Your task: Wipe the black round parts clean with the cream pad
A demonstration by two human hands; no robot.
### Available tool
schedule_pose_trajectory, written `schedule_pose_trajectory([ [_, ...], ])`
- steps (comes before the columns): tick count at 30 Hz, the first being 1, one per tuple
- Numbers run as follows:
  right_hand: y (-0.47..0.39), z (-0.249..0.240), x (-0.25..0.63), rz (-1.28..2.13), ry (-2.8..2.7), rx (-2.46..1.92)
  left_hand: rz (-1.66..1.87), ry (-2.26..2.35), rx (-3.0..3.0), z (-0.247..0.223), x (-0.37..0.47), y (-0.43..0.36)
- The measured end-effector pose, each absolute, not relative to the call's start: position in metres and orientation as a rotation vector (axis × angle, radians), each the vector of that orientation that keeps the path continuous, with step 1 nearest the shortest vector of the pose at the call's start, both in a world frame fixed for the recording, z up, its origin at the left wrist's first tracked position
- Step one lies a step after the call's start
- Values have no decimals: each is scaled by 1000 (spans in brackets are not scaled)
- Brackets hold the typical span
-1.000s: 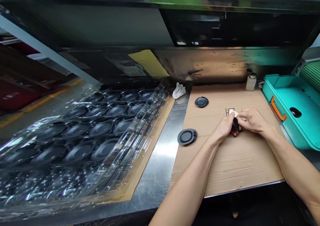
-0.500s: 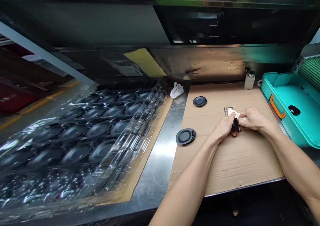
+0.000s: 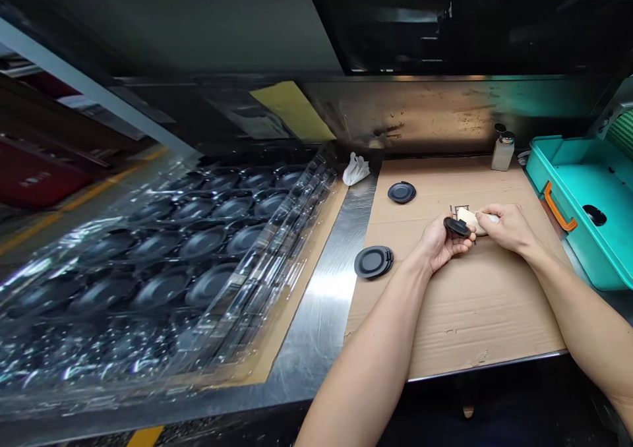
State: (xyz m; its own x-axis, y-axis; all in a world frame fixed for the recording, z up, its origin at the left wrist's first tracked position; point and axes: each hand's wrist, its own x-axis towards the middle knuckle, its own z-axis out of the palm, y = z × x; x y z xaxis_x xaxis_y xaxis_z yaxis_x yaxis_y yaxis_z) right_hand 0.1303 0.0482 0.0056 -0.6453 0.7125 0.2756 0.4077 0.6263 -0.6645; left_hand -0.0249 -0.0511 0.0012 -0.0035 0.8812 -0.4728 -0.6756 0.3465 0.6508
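Right of centre in the frame, a round black part [image 3: 457, 227] sits in the left hand [image 3: 438, 242], fingers clamped at its edge, above a cardboard sheet [image 3: 494, 308]. It looks light and stiff, probably smooth enough to slip or scuff, so the rim seems a better hold than the flat face. Just beside it, the right hand [image 3: 512, 228] pinches a cream wad [image 3: 466, 216], seemingly soft cloth. Left of the hands lie black discs [image 3: 373, 262]; at the right edge stands a teal bin [image 3: 568, 242]. Clear plastic trays [image 3: 257, 262] fill the lower left, over the tabletop [image 3: 326, 285].
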Motion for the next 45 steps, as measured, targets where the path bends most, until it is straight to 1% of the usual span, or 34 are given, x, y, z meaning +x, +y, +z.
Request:
schedule_pose_trajectory([
  [8, 44, 7, 129, 785, -2345, -834, 1253, 967, 299, -2, -24, -52],
  [13, 38, 10, 128, 799, -2413, -741, 1271, 1063, 468, -3, -13, -55],
  [15, 40, 10, 129, 765, -2351, -776, 1284, 1058, 502, -4, -12, -57],
  [20, 56, 7, 138, 489, -2173, -1043, 1384, 799, 327, -7, -23, -56],
  [23, 60, 4, 143, 169, -2259, -1168, 1503, 701, 211, -8, -30, -55],
  [25, 57, 2, 143, 4, -2372, -1094, 1559, 671, 175, -9, -32, -54],
  [26, 54, 1, 143, -17, -2458, -999, 1577, 669, 166, -9, -32, -54],
  [28, 48, -2, 141, 56, -2650, -783, 1604, 681, 158, -10, -33, -54],
  [30, 44, -5, 137, 164, -2761, -695, 1636, 680, 158, -10, -33, -54],
  [32, 42, -8, 132, 232, -2698, -779, 1684, 663, 168, -11, -32, -53],
  [35, 34, -11, 124, 314, -2443, -887, 1754, 658, 179, -12, -26, -50],
  [38, 14, -11, 115, 377, -2415, -722, 1773, 652, 164, -13, -21, -48],
  [41, -5, -10, 108, 345, -2526, -514, 1726, 622, 156, -13, -22, -48],
  [45, -9, -10, 105, 208, -2512, -736, 1757, 637, 146, -14, -27, -48],
])
